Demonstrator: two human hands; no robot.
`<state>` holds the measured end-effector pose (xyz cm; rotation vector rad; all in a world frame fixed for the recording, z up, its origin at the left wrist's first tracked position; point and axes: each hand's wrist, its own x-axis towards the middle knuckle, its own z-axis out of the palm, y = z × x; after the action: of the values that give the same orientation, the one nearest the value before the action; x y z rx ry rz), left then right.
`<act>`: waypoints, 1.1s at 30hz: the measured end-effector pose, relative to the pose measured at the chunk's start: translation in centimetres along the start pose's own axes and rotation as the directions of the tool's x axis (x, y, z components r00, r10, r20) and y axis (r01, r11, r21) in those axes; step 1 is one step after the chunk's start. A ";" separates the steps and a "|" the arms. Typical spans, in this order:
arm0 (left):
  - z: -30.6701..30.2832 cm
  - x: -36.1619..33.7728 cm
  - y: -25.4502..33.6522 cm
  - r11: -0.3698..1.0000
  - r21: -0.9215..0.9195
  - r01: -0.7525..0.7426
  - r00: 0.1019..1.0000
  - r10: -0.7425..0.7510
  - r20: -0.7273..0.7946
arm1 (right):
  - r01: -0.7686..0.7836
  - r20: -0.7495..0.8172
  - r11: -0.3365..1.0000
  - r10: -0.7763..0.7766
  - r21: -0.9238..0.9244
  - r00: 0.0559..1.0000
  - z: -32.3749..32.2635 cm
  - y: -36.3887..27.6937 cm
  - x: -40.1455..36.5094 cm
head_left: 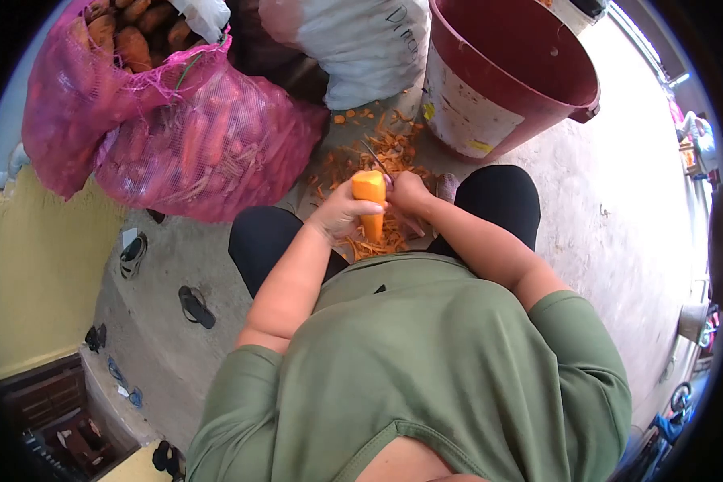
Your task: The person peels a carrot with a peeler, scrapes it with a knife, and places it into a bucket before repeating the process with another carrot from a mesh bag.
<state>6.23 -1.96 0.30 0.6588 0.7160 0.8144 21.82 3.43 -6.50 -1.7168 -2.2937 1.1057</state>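
My left hand (339, 210) is wrapped round a thick, peeled orange carrot (369, 188), held upright between my knees with its cut end facing up. Beside it, my right hand (410, 194) is closed on a knife (375, 156), whose thin dark blade points up and to the left past the carrot. The knife's handle is mostly hidden in my fingers. Long orange peelings (390, 149) lie heaped on the ground beneath and beyond both hands.
Pink mesh sacks (209, 145) of roots stand at the left, one open at the top. Ahead is a white sack (369, 48) with writing. A large dark-red tub (490, 88) stands at the right. Sandals (196, 307) lie on the concrete floor at the left.
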 end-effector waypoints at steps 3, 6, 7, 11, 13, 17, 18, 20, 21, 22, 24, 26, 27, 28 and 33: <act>-0.8 -0.3 0.4 0.996 -0.077 -0.047 0.992 0.038 -0.119 | 0.082 -0.169 0.984 -0.054 0.157 0.984 -1.8 -1.5 -2.4; -0.7 0.4 0.4 0.986 -0.137 -0.090 0.986 0.070 -0.150 | 0.084 -0.174 0.981 -0.053 0.177 0.983 -4.4 -3.3 -4.9; -0.5 0.5 0.3 0.987 -0.134 -0.094 0.987 0.075 -0.144 | 0.061 -0.154 0.983 -0.035 0.171 0.987 -4.9 -3.9 -5.5; 0.1 1.0 -1.0 0.987 -0.097 -0.124 0.975 0.103 -0.198 | 0.088 -0.139 0.991 -0.073 0.104 0.988 -4.3 -3.9 -6.4; 0.4 0.8 -1.4 0.991 -0.045 -0.122 0.965 0.108 -0.239 | 0.130 -0.165 0.990 -0.120 0.053 0.979 -4.0 -4.3 -6.8; 0.6 -0.4 -1.2 0.990 -0.062 -0.130 0.942 0.103 -0.318 | 0.113 -0.132 0.994 -0.111 0.004 0.985 -3.9 -5.7 -7.0; 0.2 -0.6 -1.4 0.987 -0.081 -0.136 0.947 0.106 -0.304 | 0.105 -0.139 0.995 -0.103 0.003 0.985 -3.6 -6.0 -6.7; -0.9 -0.9 -2.5 0.982 -0.124 -0.141 0.957 0.104 -0.269 | 0.078 -0.154 0.997 -0.077 0.001 0.985 -3.0 -6.3 -6.2; -1.3 -1.2 -2.7 0.984 -0.128 -0.128 0.957 0.088 -0.278 | 0.066 -0.138 0.998 -0.068 -0.015 0.988 -2.6 -6.6 -6.0; -1.9 -1.5 -2.6 0.984 -0.131 -0.118 0.955 0.076 -0.286 | 0.057 -0.124 0.998 -0.061 -0.034 0.990 -2.2 -7.0 -5.7; -2.4 -1.8 -2.2 0.997 -0.011 -0.079 0.968 0.074 -0.240 | 0.053 -0.075 0.994 -0.060 -0.097 0.995 -1.0 -6.5 -3.7; -1.5 -1.8 -2.5 0.975 0.220 -0.033 0.989 0.063 -0.131 | 0.055 0.010 0.980 -0.054 -0.190 0.998 1.1 -3.3 -1.0; -0.2 -1.4 -2.9 0.965 0.264 0.009 1.000 -0.014 0.020 | -0.282 0.108 0.911 0.262 0.302 0.959 0.6 -1.8 -1.5; 1.4 -1.4 -2.6 0.951 0.306 0.036 0.998 -0.052 0.045 | -0.254 0.095 0.963 0.261 -0.085 0.961 0.4 -1.1 -0.9; 2.1 3.1 1.6 0.962 0.187 0.198 0.959 -0.150 -0.242 | -0.133 0.162 0.966 0.171 -0.223 0.972 2.7 1.6 -1.5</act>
<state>8.68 0.91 1.78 0.6859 1.0637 0.6608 22.41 0.97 -8.87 -1.9764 -2.5036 1.1211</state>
